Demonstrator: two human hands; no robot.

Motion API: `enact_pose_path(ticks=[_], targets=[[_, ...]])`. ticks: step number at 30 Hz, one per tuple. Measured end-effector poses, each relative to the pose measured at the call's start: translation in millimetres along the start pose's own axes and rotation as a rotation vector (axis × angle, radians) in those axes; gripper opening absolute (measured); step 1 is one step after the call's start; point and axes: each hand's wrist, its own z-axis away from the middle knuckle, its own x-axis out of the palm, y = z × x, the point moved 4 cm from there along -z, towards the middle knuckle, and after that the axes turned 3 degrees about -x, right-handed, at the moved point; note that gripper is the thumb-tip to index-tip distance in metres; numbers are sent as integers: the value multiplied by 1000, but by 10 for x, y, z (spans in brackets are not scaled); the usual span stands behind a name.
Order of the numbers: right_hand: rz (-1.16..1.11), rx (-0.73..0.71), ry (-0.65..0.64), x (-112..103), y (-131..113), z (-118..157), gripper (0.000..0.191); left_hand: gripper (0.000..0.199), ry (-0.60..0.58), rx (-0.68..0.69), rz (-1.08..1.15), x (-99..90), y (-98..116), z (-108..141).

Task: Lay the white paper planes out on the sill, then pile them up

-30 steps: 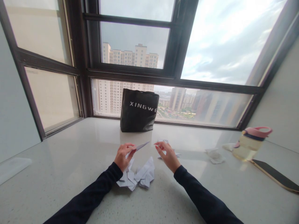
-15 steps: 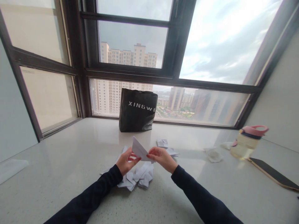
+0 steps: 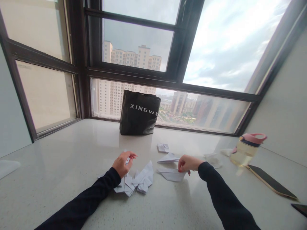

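Observation:
My right hand [image 3: 189,163] pinches the right end of a folded white paper [image 3: 170,175], low over the counter. Another folded paper [image 3: 168,157] with a pointed shape lies just behind it. A small squarish folded paper [image 3: 163,147] rests farther back. My left hand [image 3: 124,162] hovers with loosely bent fingers, thumb and forefinger apart and nothing visible between them. Below and beside it lies a loose pile of folded white papers [image 3: 144,179], partly covered by that hand.
A black bag [image 3: 140,116] with white lettering stands by the window. To the right are crumpled tissue [image 3: 214,160], a bottle with a pink lid [image 3: 247,150] and a dark phone [image 3: 271,182]. A white sheet [image 3: 8,167] lies at the far left.
Both hands held the folded paper over the pile before. My left hand has let go, and my right hand has carried the paper to the right and down.

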Motion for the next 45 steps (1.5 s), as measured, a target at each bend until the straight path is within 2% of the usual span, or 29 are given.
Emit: enact_pose_path(ticks=[7, 10, 13, 16, 18, 20, 23, 26, 29, 34, 38, 40, 45], targets=[[174, 124, 7, 60, 7, -86, 11, 22, 60, 16, -126, -95, 92, -7], [263, 174, 14, 76, -3, -84, 13, 23, 91, 18, -192, -126, 77, -19], [359, 233, 46, 47, 5, -50, 18, 23, 71, -14, -237, -111, 44, -20], [446, 283, 104, -12, 1, 7, 33, 15, -18, -63, -337, -52, 64, 5], [479, 311, 124, -39, -6, 45, 42, 22, -103, -66, -429, 1, 118, 33], [487, 337, 118, -46, -8, 72, 44, 38, -204, -23, -496, 60, 189, 66], [480, 353, 95, -37, -6, 82, 42, 51, -339, 50, -527, 139, 265, 116], [475, 342, 85, -27, -5, 68, 44, 54, -420, 67, -516, 183, 283, 145], [469, 332, 85, -21, 1, 60, 49, 49, -455, 48, -488, 199, 277, 149], [393, 355, 48, 11, 78, 64, 55, 36, -469, -10, -438, 194, 268, 131], [254, 371, -49, 79, 192, 31, 40, 34, -453, -32, -406, 177, 258, 113], [229, 347, -67, 93, 230, 3, 36, 34, -429, -40, -393, 165, 243, 101], [179, 303, -84, 80, 291, -46, 38, 30, -308, -74, -380, 119, 192, 55]])
